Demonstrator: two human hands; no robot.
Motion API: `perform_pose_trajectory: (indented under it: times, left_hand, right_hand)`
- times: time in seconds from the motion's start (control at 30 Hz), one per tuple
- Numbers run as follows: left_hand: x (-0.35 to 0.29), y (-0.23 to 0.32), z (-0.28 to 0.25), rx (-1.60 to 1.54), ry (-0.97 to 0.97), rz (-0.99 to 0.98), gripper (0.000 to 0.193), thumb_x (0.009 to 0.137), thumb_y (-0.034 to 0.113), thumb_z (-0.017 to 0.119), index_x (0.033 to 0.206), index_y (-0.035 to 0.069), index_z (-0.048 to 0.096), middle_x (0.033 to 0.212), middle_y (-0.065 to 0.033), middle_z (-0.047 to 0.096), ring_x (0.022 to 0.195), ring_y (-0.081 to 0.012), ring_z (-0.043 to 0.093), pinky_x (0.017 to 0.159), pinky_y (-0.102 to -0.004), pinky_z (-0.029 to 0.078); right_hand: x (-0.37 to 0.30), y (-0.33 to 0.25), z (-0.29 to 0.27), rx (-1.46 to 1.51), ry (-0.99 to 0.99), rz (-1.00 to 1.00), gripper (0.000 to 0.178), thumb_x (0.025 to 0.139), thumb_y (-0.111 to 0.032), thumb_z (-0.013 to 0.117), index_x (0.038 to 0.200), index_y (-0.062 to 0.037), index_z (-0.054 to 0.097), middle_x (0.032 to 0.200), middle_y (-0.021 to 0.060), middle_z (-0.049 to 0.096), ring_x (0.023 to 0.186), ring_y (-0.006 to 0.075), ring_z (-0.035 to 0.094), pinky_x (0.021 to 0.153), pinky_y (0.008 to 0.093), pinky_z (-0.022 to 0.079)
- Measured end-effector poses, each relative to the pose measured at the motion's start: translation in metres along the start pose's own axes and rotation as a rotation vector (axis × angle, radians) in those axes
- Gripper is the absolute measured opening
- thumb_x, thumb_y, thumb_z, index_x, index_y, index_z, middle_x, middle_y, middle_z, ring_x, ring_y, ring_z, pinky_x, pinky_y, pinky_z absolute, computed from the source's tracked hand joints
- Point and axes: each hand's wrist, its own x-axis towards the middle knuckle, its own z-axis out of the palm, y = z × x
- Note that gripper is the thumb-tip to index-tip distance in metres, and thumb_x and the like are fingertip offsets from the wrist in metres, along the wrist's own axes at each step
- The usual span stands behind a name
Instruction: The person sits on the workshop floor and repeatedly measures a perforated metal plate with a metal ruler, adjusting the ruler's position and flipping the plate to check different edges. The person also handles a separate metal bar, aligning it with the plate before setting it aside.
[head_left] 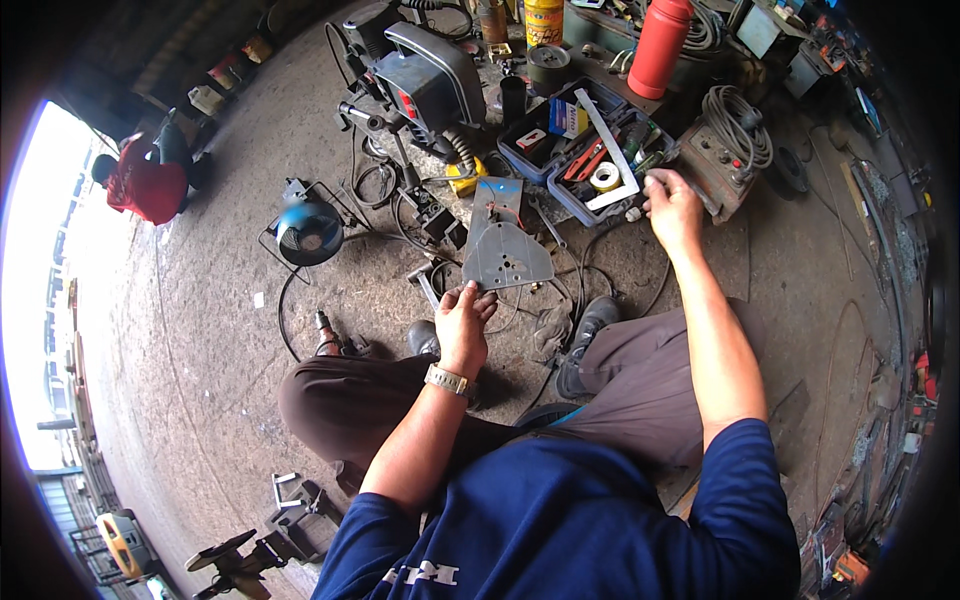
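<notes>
A grey metal plate (508, 256) with rounded corners and several drilled holes lies over a longer flat steel piece (493, 196) marked in blue. My left hand (463, 325) pinches the plate's near edge between thumb and fingers. To the right, my right hand (672, 208) is closed beside the open blue toolbox (575, 205); whether its fingertips grip anything is unclear. Just left of those fingertips is the corner of a metal try square (606, 140), which lies across the toolbox. Red-handled pliers (585, 160) and a roll of tape (605, 177) sit inside.
A welding machine with coiled cable (722, 150) stands right of the toolbox, near a red cylinder (660, 48). A magnetic-drill-like machine (430, 85) stands beyond the plate. A fan (308, 232), power tool (328, 335) and cables lie leftward. Another person in red (150, 185) crouches far left.
</notes>
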Motion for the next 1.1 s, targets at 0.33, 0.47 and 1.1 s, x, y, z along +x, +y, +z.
perform_pose_trajectory:
  times: [0.33, 0.47, 1.1]
  left_hand:
    - [0.017, 0.016, -0.006, 0.014, -0.031, 0.001, 0.013, 0.094, 0.007, 0.063, 0.093, 0.006, 0.049, 0.088, -0.0083, 0.063, 0.069, -0.0213, 0.067, 0.065, -0.0335, 0.058]
    - [0.022, 0.026, -0.028, 0.045, 0.01, -0.007, 0.012, 0.094, 0.006, 0.059, 0.103, 0.001, 0.053, 0.088, -0.0103, 0.062, 0.069, -0.0238, 0.066, 0.067, -0.0351, 0.057]
    - [0.043, 0.058, -0.003, 0.432, -0.15, -0.041, 0.037, 0.094, 0.0, 0.057, 0.131, 0.0, 0.061, 0.1, -0.0019, 0.068, 0.08, -0.0035, 0.056, 0.071, -0.0189, 0.045]
  right_hand:
    - [-0.145, 0.018, 0.094, 0.066, -0.39, 0.187, 0.023, 0.097, -0.021, 0.066, 0.103, 0.001, 0.067, 0.083, 0.0046, 0.069, 0.064, 0.0099, 0.063, 0.056, 0.0258, 0.053]
    - [-0.146, -0.011, 0.106, 0.556, -0.538, 0.513, 0.022, 0.097, -0.015, 0.065, 0.107, 0.0045, 0.064, 0.093, 0.0062, 0.069, 0.075, 0.0108, 0.064, 0.063, 0.0261, 0.055]
    - [-0.142, -0.026, 0.127, 0.36, -0.483, 0.305, 0.029, 0.093, -0.008, 0.064, 0.12, 0.0047, 0.064, 0.111, 0.0154, 0.071, 0.101, 0.0157, 0.067, 0.089, 0.028, 0.051]
